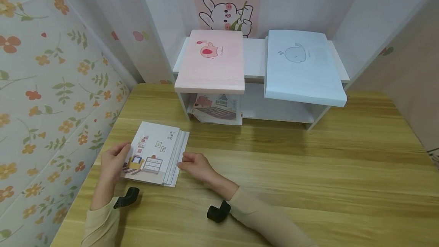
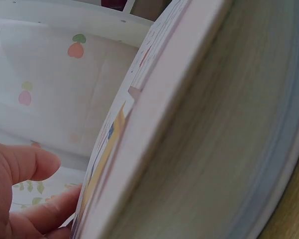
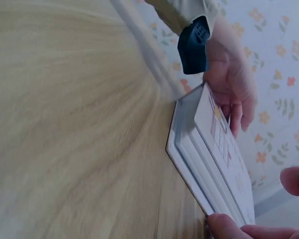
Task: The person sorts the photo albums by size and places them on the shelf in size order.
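A thick notebook (image 1: 151, 153) lies on the table at the left, its white cover printed with a yellow armchair and a dresser. Its page edges (image 3: 201, 162) fan out in steps below the cover in the right wrist view. My left hand (image 1: 113, 161) is at the notebook's left side, fingers touching the edge. The left thumb (image 2: 37, 163) stands apart from the cover. At the opposite side, my right hand (image 1: 199, 167) has its fingertips (image 3: 224, 226) against the lower edge of the notebook. The right thumb (image 3: 296, 180) is raised away from it.
Behind the notebook stands a white shelf (image 1: 253, 62). A pink elephant binder (image 1: 212, 68) and a light blue whale binder (image 1: 302, 73) lie on its upper board, jutting forward. Another illustrated notebook (image 1: 219, 111) sits on the lower level. Floral cloth (image 1: 44, 125) hangs along the left.
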{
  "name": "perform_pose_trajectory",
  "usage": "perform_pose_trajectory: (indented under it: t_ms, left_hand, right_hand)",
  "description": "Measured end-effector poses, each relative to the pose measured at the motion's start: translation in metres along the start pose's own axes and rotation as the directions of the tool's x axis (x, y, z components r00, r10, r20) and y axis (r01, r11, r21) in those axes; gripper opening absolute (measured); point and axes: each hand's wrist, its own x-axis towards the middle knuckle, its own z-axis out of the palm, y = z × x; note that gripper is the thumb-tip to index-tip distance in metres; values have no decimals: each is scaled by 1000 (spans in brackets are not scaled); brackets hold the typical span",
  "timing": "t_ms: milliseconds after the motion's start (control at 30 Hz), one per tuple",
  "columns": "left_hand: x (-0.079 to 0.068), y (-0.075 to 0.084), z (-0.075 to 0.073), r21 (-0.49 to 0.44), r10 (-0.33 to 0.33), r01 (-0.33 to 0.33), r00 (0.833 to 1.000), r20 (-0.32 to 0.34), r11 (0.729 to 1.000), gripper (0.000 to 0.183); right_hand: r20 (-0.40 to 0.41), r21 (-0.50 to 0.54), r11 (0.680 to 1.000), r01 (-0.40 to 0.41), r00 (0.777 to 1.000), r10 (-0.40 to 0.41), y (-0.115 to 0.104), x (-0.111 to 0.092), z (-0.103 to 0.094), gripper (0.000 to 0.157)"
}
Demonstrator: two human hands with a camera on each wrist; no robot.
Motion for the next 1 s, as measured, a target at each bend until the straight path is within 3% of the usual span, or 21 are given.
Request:
perform_pose_trajectory:
  t_ms: [233,400,533,700,1000]
  left_hand:
    - [-1,1,0,28,4,-4,1000,22,1000,46]
    - [-2,2,0,67,28,-29,999,21,997,44]
    - [-4,2,2,67,56,-58,998,22,996,40]
    - [-6,3,3,60,82,-82,997,7,995,36]
    - [-8,4,4,77,64,-68,997,49,995,35]
  right_hand:
    - [-16,201,976,-80,996,84,-2,0,3,48]
    - [-22,355,924,-140,987,158,-5,1,4,49]
    - [-10,463,864,-198,974,228,-7,3,4,48]
    - [1,536,809,-241,959,285,-7,6,2,42]
    - [-2,555,791,-259,950,312,-9,7,1,29]
